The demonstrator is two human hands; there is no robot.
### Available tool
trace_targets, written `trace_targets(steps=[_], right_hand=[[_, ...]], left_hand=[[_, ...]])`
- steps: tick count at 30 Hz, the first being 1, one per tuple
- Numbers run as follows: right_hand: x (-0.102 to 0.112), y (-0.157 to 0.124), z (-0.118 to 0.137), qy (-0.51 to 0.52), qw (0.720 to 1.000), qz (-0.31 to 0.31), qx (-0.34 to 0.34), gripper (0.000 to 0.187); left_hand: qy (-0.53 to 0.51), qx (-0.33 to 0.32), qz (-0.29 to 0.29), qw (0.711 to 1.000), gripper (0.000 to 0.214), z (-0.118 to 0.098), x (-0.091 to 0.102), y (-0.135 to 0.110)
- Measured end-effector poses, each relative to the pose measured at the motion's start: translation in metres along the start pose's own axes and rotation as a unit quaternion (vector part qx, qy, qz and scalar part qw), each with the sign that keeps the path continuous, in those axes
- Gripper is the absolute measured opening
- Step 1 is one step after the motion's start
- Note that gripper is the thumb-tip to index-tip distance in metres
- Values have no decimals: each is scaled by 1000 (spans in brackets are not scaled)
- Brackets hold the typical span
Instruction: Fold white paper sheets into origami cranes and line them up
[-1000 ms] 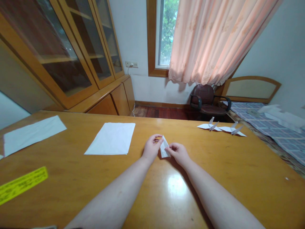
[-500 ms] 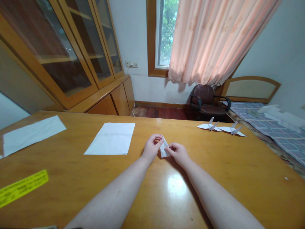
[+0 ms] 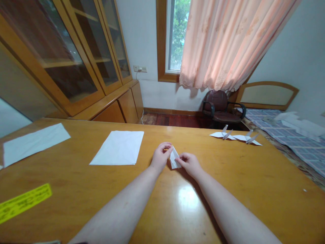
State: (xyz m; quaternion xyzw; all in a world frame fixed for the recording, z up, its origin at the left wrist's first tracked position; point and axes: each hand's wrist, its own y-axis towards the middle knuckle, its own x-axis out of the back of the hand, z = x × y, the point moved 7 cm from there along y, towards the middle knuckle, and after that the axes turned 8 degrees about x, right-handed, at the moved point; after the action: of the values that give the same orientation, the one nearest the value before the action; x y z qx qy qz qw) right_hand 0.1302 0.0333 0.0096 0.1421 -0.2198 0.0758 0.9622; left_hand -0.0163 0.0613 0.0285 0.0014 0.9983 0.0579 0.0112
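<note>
Between my hands is a small piece of folded white paper (image 3: 174,160), narrow at its upper end and wider below. My left hand (image 3: 160,156) pinches the pointed upper end between thumb and fingers. On the lower right edge, my right hand (image 3: 190,163) grips the same paper, its thumb lying on the front face. The fingers behind the paper are partly hidden. To the far right, two folded paper cranes (image 3: 226,135) with spread wings stand side by side near the table's back edge.
A stack of white paper sheets (image 3: 118,148) lies left of my hands on the wooden table (image 3: 83,196). Farther left are another white sheet (image 3: 35,144) and a yellow printed strip (image 3: 25,202). Beyond the table stand a glass-door cabinet (image 3: 99,98), an office chair (image 3: 219,105) and a bed (image 3: 284,128).
The folded paper and my left fingertips have shifted very slightly left, and the paper's tilt has changed a little. Both hands keep their hold.
</note>
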Motion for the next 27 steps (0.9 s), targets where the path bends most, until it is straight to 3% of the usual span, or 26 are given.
trace_targets(steps=[6,12,27], right_hand=[[-1,-1,1,-16,1000,5,11,22],[0,-1,-1,1,1000,-4,-1,21],[1,0,4,-54,998,-1,36,21]], left_hand=[[-10,12,-16,1000,5,8,3,2],[-15,14,-27,999,13,12,8,5],[57,-16,-7,998,15,2,3,3]])
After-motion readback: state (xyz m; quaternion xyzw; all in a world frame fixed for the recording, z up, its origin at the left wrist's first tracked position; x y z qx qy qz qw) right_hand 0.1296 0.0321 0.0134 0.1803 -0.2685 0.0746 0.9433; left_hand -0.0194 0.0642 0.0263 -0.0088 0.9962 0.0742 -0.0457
